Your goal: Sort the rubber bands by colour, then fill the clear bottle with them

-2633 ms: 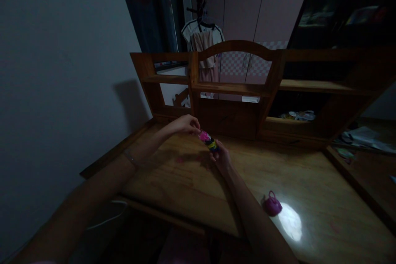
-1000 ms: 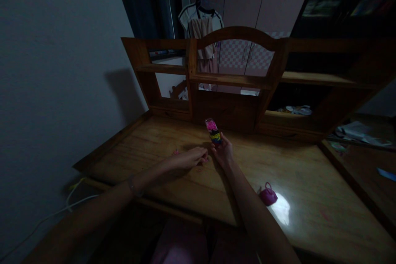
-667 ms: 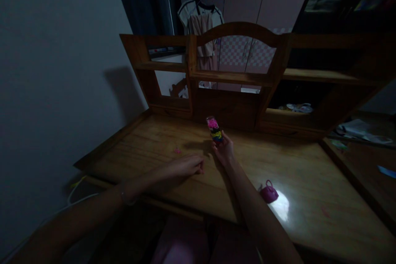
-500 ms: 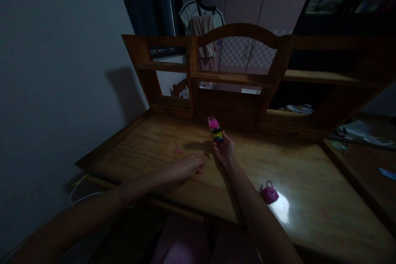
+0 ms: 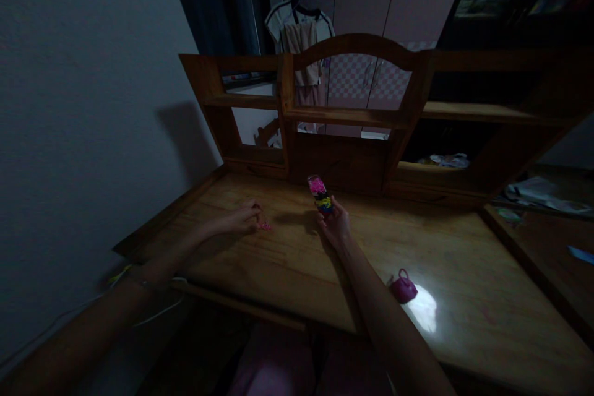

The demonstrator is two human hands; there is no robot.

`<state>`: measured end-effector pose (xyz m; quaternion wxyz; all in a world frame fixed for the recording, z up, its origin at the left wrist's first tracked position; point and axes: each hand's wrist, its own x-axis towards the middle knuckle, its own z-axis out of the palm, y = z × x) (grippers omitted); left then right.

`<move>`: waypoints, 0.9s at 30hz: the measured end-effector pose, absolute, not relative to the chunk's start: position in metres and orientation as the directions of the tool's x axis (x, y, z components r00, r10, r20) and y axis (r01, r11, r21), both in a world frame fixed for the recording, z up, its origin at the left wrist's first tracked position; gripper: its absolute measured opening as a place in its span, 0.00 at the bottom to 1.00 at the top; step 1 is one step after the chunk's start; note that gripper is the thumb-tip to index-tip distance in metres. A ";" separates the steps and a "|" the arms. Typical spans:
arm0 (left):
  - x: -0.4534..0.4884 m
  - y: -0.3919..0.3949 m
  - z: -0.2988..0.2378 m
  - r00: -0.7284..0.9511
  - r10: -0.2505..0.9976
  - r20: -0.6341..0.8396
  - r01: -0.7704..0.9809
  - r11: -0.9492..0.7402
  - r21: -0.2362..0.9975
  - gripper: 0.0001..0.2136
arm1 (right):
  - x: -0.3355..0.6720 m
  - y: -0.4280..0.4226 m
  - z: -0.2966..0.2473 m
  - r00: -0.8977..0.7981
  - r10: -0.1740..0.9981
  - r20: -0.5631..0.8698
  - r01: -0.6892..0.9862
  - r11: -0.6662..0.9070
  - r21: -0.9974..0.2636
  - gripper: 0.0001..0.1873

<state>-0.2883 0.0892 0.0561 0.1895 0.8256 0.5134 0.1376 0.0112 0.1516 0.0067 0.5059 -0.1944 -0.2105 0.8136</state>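
My right hand (image 5: pixel 335 223) is wrapped around the lower end of a clear tube-shaped container (image 5: pixel 320 194), tilted above the desk. Layers of small coloured pieces show through it: pink at the top, then black, yellow and blue. To the left, my left hand (image 5: pixel 245 216) reaches over the desk with thumb and fingers apart. Its fingertips are right beside a small heap of pink pieces (image 5: pixel 266 226), too tiny to make out. On the right, a small purple pouch-like object with a loop (image 5: pixel 403 289) lies near my right forearm.
The wooden desk (image 5: pixel 288 284) has a shelf unit (image 5: pixel 348 114) along its back. A wall (image 5: pixel 93 105) rises at the left, with a white cable (image 5: pixel 160 311) hanging by the front left edge. Bright light glares on the desk beside the purple object.
My left hand has moved left and away from me, from near the right hand to the pink heap. The right hand still holds the container in nearly the same place.
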 end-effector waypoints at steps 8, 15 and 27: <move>-0.277 0.092 0.045 0.546 0.837 -0.043 0.724 -0.445 0.527 0.09 | 0.011 0.150 0.009 -0.408 0.905 -0.118 -0.733 -0.402 -0.549 0.11; -0.270 0.091 0.041 0.451 0.891 -0.058 0.783 -0.363 0.505 0.08 | 0.010 0.148 0.012 -0.391 0.910 -0.138 -0.734 -0.399 -0.550 0.10; -0.254 0.080 0.039 0.387 0.920 0.064 0.810 -0.372 0.454 0.06 | 0.007 0.147 0.016 -0.380 0.914 -0.144 -0.712 -0.388 -0.585 0.11</move>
